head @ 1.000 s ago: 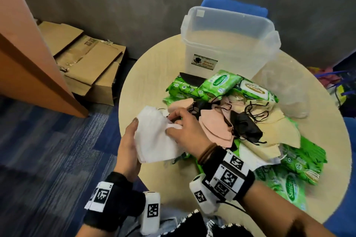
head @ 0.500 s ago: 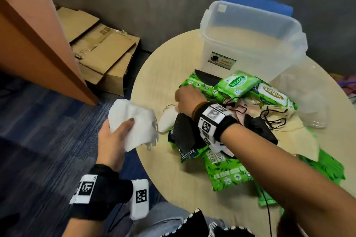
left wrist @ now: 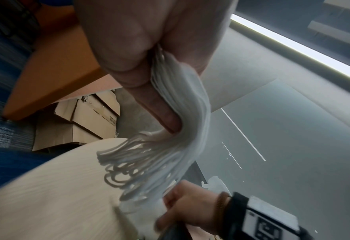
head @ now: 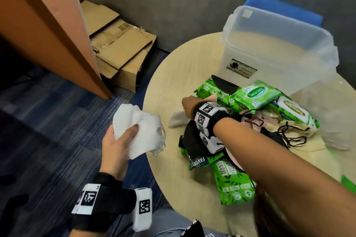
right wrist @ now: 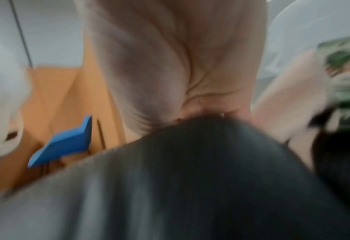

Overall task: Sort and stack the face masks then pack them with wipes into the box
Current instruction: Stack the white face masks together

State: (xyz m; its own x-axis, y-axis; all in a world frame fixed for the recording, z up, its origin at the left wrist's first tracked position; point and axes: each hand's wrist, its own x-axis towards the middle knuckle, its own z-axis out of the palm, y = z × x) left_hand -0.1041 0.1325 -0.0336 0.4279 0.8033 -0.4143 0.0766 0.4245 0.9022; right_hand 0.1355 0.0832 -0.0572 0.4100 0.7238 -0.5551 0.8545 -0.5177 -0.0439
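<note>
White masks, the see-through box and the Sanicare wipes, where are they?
white masks point(head: 142, 132): head view, middle of the stack.
clear plastic box point(head: 269, 67): head view, front wall.
Sanicare wipes pack point(head: 257, 92): head view, label.

The left hand point(head: 115, 144) grips a stack of white fabric face masks point(head: 140, 131) off the edge of the round pale wooden surface point(head: 173, 75). The right hand point(head: 187, 105) reaches to a single white mask point(head: 176, 120) beside green wipe packs point(head: 256, 94) before the translucent plastic box point(head: 279, 48).
</note>
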